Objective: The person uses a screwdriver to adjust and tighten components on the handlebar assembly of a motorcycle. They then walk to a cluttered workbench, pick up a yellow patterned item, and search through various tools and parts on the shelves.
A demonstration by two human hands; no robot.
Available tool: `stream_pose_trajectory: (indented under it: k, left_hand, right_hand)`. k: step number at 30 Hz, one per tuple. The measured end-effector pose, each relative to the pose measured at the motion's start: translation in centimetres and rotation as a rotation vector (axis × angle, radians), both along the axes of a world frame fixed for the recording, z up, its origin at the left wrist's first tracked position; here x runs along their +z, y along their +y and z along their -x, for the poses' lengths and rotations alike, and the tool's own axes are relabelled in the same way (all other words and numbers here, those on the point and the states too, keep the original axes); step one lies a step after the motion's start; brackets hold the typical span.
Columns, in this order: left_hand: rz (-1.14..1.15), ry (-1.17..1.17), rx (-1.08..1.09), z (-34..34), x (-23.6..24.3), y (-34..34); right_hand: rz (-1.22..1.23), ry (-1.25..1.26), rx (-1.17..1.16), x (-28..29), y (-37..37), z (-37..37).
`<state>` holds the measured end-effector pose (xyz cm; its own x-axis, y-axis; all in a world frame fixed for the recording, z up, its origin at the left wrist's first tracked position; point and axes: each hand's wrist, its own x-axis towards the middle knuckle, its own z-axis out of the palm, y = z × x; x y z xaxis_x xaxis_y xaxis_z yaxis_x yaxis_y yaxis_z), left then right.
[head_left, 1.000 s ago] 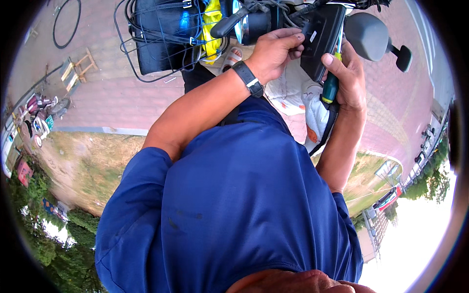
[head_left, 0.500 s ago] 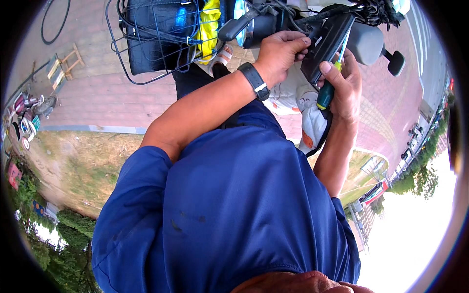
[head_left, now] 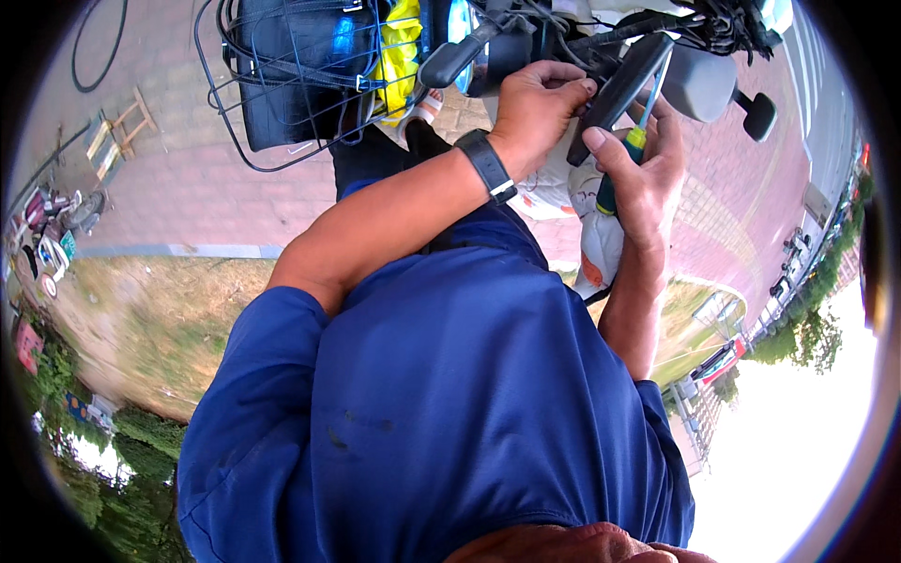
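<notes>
In front of my chest my right hand (head_left: pixel 646 174) is closed around a screwdriver (head_left: pixel 634 143) with a green and yellow handle; its thin shaft points up and away. The same hand steadies a long black plastic piece (head_left: pixel 615 98), its thumb pressing near the lower end. Close by on the left, my left hand (head_left: pixel 540 111) has its thumb and index finger pinched together beside the black piece. Whatever lies in that pinch is too small or hidden to make out. A black band (head_left: pixel 488 167) circles my left wrist.
Ahead is a two-wheeler's front with a brake lever (head_left: pixel 458 58), a bundle of black cables (head_left: pixel 732 28) and a grey mirror (head_left: pixel 702 84). A wire basket (head_left: pixel 272 84) with a black bag and yellow cloth sits left. White bags (head_left: pixel 601 246) hang below my hands.
The black piece has turned, from its broad face toward a narrower, smooth side. My right hand has shifted slightly left with the screwdriver; my left hand stays nearly in place.
</notes>
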<state>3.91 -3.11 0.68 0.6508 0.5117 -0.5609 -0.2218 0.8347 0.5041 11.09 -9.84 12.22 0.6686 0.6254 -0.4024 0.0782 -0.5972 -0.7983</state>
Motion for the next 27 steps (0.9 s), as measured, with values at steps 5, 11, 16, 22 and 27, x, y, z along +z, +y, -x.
stream_pose_trajectory:
  k: [5,11,16,22,27]
  left_hand:
    - [-0.002,-0.121,-0.161,1.6,2.7,2.8]
    - [-0.25,-0.105,-0.426,1.5,3.9,5.0]
    - [-0.064,-0.111,-0.534,1.6,4.4,5.8]
    - [0.076,-0.16,-0.371,1.3,4.9,3.8]
    - [0.047,-0.204,-0.299,1.2,4.4,2.3]
  right_hand:
    - [-0.029,-0.004,-0.016,-0.1,-0.1,0.2]
    - [0.014,-0.179,0.051,-0.2,-0.5,0.1]
    - [-0.089,0.033,-0.039,-0.7,-2.2,-1.3]
    - [-0.004,0.049,-0.131,1.7,-3.3,-2.8]
    - [-0.003,0.047,-0.073,2.3,-2.9,-3.7]
